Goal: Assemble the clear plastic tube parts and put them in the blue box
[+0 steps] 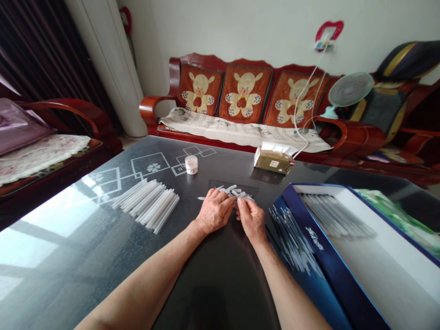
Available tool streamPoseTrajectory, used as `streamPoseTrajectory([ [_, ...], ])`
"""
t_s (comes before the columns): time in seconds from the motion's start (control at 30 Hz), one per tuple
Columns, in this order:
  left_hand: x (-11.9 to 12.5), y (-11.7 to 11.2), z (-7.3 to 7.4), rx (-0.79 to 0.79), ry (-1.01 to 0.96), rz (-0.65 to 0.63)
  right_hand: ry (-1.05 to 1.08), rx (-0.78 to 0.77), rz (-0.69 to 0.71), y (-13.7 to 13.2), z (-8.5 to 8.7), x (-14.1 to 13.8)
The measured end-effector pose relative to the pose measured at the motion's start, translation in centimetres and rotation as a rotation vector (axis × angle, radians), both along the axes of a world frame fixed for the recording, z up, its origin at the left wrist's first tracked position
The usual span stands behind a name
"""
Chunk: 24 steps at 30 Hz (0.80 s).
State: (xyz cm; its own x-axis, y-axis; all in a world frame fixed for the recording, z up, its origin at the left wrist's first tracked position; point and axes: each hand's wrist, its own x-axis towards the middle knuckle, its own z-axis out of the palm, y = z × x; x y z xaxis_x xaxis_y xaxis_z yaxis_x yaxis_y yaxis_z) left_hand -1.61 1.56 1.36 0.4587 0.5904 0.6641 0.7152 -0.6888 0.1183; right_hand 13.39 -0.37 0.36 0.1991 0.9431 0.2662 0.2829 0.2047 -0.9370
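From the head camera, both hands met at a heap of small white pieces (231, 190) on the dark glass table (103, 256). The left hand (215, 211) lay curled on them; I couldn't tell whether it gripped any. The right hand (252, 218) had its fingertips pinched on some. White tubes (146, 204) lay well to the left, and an open blue box (330, 266) lay just to the right.

Your two hands meet knuckles up, forearms drawn into a V.
Your left hand (215, 211) lies palm down, fingers curled under. Your right hand (252, 219) sits just beside it, fingers bent, tips pointing away from you. Both bare forearms come in over the near edge of the table (103, 256) and converge toward its middle. The curled fingers hide whether either hand is pinching.
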Motion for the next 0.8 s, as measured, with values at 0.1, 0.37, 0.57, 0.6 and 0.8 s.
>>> streamPoseTrajectory([
  [0.1,0.04,0.01,-0.07,-0.005,0.006,0.002,-0.094,0.029,-0.052,-0.07,-0.01,0.1],
  [0.37,-0.06,0.18,-0.36,-0.045,0.002,0.033,-0.104,0.095,0.036,-0.16,0.53,0.15],
  [0.57,0.03,-0.09,0.01,-0.066,0.027,0.0,-0.165,0.063,0.008,-0.17,0.67,0.14],
  [0.6,0.03,-0.09,-0.01,-0.067,0.026,-0.005,-0.164,0.045,0.0,-0.16,0.67,0.12],
  [0.8,-0.03,0.21,-0.51,-0.051,0.002,0.018,-0.134,0.035,0.007,-0.19,0.82,0.1],
])
